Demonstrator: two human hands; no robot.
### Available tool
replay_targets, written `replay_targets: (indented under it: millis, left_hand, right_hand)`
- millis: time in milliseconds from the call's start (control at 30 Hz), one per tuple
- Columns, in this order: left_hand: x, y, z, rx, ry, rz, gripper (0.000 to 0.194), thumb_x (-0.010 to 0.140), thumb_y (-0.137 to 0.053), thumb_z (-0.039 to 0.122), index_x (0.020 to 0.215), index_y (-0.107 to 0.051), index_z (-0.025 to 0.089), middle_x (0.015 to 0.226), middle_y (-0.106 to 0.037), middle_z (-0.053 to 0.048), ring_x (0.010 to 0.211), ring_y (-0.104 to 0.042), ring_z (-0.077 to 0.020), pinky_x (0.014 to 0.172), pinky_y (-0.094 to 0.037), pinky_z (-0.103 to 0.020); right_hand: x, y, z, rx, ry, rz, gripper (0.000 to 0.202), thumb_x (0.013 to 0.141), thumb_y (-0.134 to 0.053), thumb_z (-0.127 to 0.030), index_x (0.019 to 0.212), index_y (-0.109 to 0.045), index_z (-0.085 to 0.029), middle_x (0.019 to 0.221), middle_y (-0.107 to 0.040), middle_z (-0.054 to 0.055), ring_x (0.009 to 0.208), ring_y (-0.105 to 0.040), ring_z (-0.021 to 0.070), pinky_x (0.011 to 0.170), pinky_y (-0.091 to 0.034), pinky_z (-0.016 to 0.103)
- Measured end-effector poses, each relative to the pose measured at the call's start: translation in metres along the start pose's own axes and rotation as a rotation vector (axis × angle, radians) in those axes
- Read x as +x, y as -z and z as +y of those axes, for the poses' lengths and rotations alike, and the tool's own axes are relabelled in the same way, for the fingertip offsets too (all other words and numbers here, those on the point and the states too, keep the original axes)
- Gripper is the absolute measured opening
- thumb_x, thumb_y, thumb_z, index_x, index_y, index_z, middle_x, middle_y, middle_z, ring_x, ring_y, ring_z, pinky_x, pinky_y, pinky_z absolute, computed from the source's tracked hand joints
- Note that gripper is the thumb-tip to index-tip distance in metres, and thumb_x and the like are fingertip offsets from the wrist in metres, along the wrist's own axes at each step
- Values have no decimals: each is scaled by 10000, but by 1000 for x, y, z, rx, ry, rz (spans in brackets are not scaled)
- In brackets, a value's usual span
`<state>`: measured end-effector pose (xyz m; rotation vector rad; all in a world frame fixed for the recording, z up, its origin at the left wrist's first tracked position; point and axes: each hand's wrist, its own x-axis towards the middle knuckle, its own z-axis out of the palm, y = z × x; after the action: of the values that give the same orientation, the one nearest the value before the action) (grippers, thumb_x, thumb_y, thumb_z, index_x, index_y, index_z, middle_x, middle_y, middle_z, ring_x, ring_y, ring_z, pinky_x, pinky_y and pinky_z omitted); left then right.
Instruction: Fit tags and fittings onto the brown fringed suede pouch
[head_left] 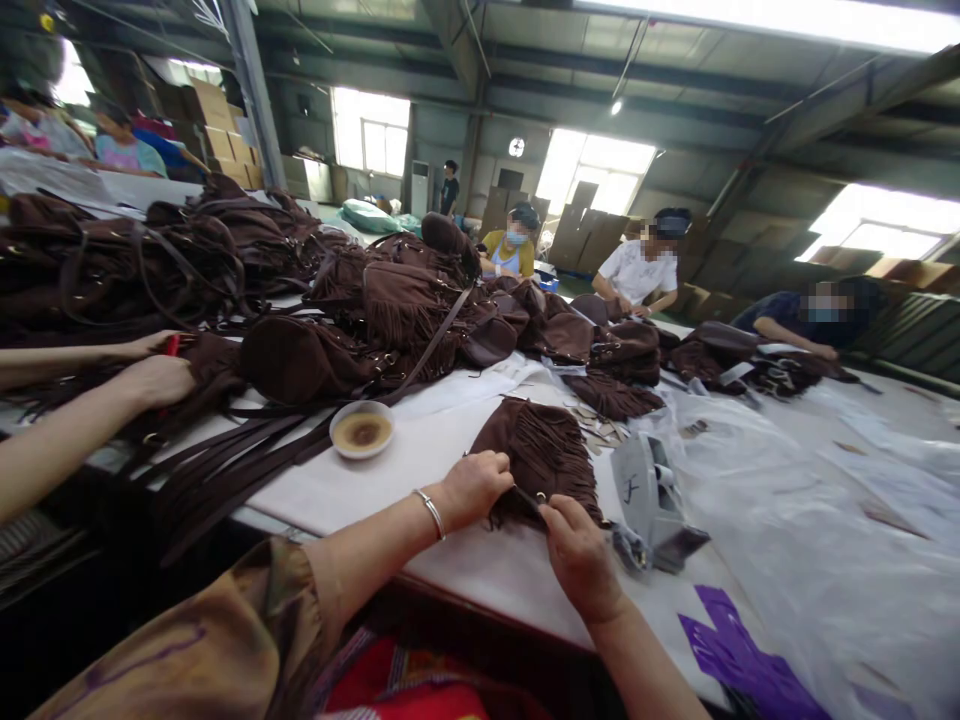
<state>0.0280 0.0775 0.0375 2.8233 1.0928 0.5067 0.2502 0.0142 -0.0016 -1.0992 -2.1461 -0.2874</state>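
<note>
Pinching a dark strip at the near edge of a fringed bag

The brown fringed bag (551, 450) lies flat on the pale tabletop (300, 500), just beyond both hands. The left hand (480, 487), with a shiny bangle (431, 515) at its wrist, has fingertips closed on the narrow dark strip (527, 494). The right hand (583, 560) appears to pinch its other end, beside a small metal ring (541, 498). The strip slants from the left hand towards the right one and nearer the body; neither hand is clearly closer to the bag.

Matte, suede-like fringe falls in thin, slightly wavy strands. Left of the left hand sits a round, smooth white bowl (362, 432); right of the bag, beyond the right hand, stands a hard, angular grey dispenser (645, 490).
</note>
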Motion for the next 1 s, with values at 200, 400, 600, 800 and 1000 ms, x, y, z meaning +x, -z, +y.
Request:
replay_targets:
  millis: [200,400,600,800,1000]
  left_hand:
    - [-13,38,-1,113,351,180,210,837,-484,48,872,-679,117,1175,-574,-200,1060,-522,-305,852,-488,-444]
    - [-22,25,56,-751,529,60,292,913,-515,379,827,-678,152,789,-655,-75,753,-616,-194,751,-519,-336]
    - [16,-20,78,-1644,1149,-142,355,939,-506,425,730,-561,143,564,-566,-3,484,-544,-131,543,-499,-283]
    - [21,-28,70,-1758,1234,-203,255,930,-561,319,776,-581,116,650,-635,-35,504,-582,-111,499,-479,-218]
    - [22,-18,58,-1848,1199,-331,310,991,-426,294,789,-570,109,628,-582,-3,442,-513,-56,414,-416,-150]
  right_hand:
    - [-10,-12,-9,-45,46,28,277,946,-444,-91,1076,-671,-183,1058,-631,138,1018,-596,246,877,-555,413]
    - [-10,-15,-18,-64,34,69,255,952,-458,-108,1135,-630,-143,1084,-613,160,1058,-576,269,885,-551,452]
    - [-10,-6,-25,58,83,39,331,942,-438,-73,1241,-557,-149,1145,-612,157,1079,-569,256,899,-535,437]
    - [-32,9,-16,43,-180,70,148,929,-508,-118,1031,-610,-153,936,-633,100,891,-606,216,832,-515,364]
    - [-33,11,-12,-265,-385,-94,149,928,-509,-199,1002,-628,-147,912,-639,113,901,-597,252,834,-462,363]
